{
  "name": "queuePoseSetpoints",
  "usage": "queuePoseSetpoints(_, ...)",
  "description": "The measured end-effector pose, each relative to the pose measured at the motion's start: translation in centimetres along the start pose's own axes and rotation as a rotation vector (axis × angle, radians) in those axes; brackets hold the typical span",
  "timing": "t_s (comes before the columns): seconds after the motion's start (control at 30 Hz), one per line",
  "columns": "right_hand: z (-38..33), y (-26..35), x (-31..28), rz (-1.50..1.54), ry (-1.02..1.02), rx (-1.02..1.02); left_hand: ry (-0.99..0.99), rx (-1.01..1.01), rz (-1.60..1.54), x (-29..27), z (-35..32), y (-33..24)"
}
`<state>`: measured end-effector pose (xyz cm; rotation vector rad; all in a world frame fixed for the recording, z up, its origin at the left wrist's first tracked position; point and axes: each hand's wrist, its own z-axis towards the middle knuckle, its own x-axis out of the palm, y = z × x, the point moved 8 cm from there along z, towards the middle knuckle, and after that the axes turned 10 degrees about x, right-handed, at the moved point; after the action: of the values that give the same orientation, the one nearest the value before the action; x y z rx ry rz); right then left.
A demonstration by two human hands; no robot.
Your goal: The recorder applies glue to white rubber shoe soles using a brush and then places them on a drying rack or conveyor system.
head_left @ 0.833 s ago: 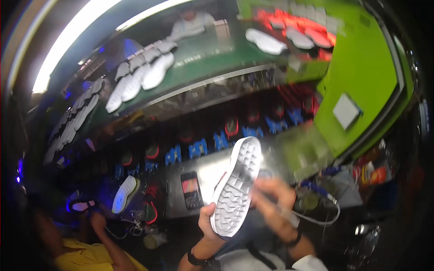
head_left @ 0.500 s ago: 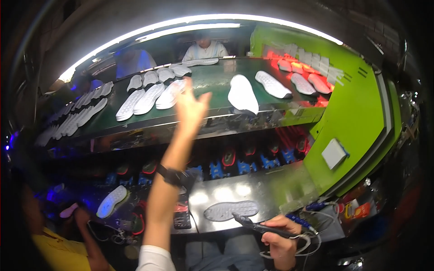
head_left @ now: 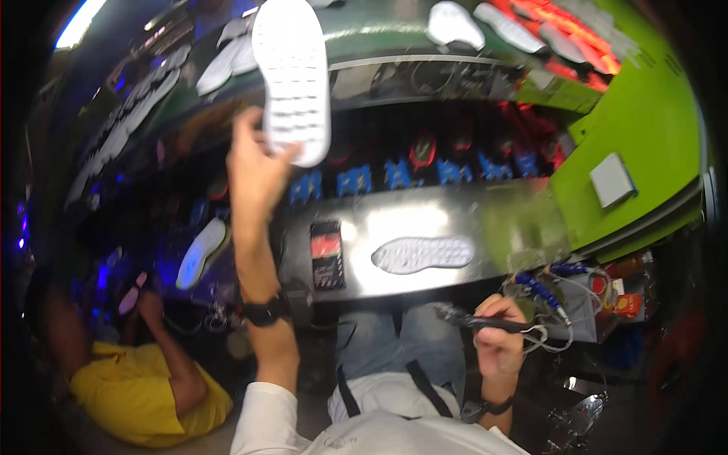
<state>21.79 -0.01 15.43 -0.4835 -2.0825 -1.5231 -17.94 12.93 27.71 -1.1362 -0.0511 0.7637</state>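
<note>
the left hand (head_left: 254, 163) is reaching up high and holding a white shoe sole (head_left: 292, 76) by its lower end. the sole is standing up tall in the air, with its bumpy bottom facing the camera. its top end is almost touching the top edge of the picture. there is open room around the sole on both sides, and the green belt (head_left: 379, 30) with more white soles (head_left: 455, 23) is sitting behind it.

the left fingers (head_left: 244, 125) are curling around the left edge of the sole and the thumb is pressing by its bottom end, so the hand is gripping it. a black watch (head_left: 265, 311) is sitting on that wrist.

the right hand (head_left: 497, 341) is staying low, near the lap. its fingers are closed tight around a thin dark tool (head_left: 478, 322) (maybe a brush, it is too blurry to tell). thin wires (head_left: 542, 292) are hanging just beside it.

between the two hands a shiny metal table (head_left: 455, 220) is lying flat. another sole (head_left: 423, 254) is lying on it, bumpy side up, and a small dark and red card (head_left: 327, 254) is lying to its left. a big green machine wall (head_left: 644, 129) is curving along the right side. the room is dark with blue lights. a person in a yellow shirt (head_left: 144, 390) is sitting low on the left.
</note>
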Motion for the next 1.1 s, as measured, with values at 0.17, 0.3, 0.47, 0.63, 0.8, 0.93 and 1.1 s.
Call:
queuePoseSetpoints(0.17, 0.4, -3.3, -2.1, 0.064, -0.085, 0.066, 0.653, -0.843, -1.007, 8.7, -24.4, 5.5)
queuePoseSetpoints(0.3, -0.4, -4.5, -2.3, -0.152, -0.117, 0.088, 0.545, -1.098, -1.257, 8.4, -35.9, 5.0)
queuePoseSetpoints(0.47, 0.8, -1.7, 2.4, -0.684, 0.011, -0.303, 0.511, -1.038, -1.169, 6.7, -39.7, 3.5)
queuePoseSetpoints(0.63, 3.5, -2.6, 7.8, -0.891, 0.074, -0.413, 0.525, -0.948, -1.089, 6.0, -39.8, 3.2)
queuePoseSetpoints(0.8, -0.3, -5.3, 9.0, -0.797, 0.312, -0.417, 0.159, -0.975, -1.198, 5.6, -38.1, 4.7)
queuePoseSetpoints(0.93, -1.7, -4.9, 7.7, -0.829, 0.210, -0.441, -0.149, -1.121, -1.431, 7.9, -35.6, 3.0)
queuePoseSetpoints(1.1, -2.5, -3.6, 5.5, -0.638, 0.289, -0.230, 0.268, -0.970, -1.600, 11.5, -31.4, 1.3)
